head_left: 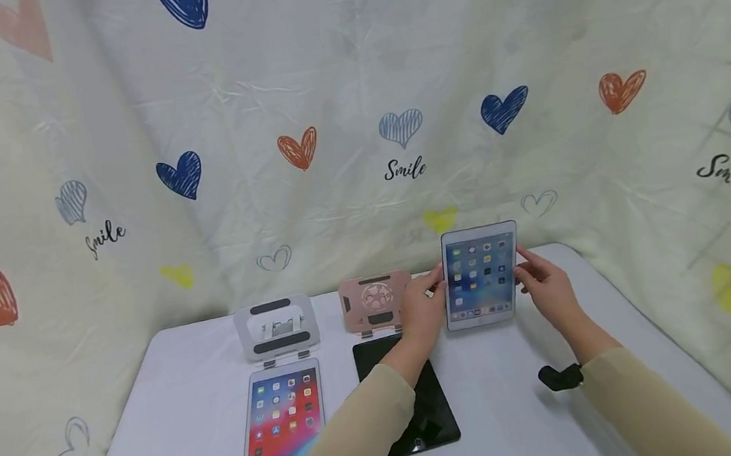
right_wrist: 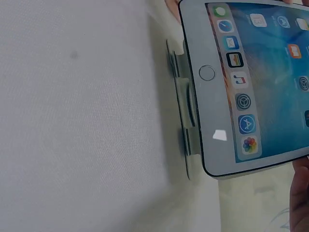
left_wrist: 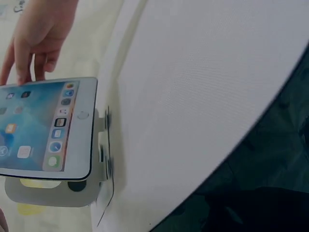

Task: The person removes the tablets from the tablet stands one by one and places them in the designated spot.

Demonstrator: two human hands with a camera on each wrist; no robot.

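Note:
A white tablet [head_left: 481,274] with a lit blue home screen stands nearly upright at the back right of the table, held between two hands. My left hand [head_left: 421,305] grips its left edge, and my right hand [head_left: 546,289] holds the right edge between thumb and fingers. Behind the tablet, the left wrist view shows a pale grey folding stand [left_wrist: 48,192], its hinges just beyond the tablet's home-button end. Seen from the right wrist, the stand's hinge [right_wrist: 186,104] and thin base plate lie close to that end; most of the stand is hidden.
At left, a white tablet [head_left: 283,424] with a red-blue screen lies before a silver stand [head_left: 311,318]. Under my left forearm lies a black tablet [head_left: 440,416], with a pink stand [head_left: 354,305] behind it. A patterned curtain [head_left: 350,214] hangs behind the white table [head_left: 164,428].

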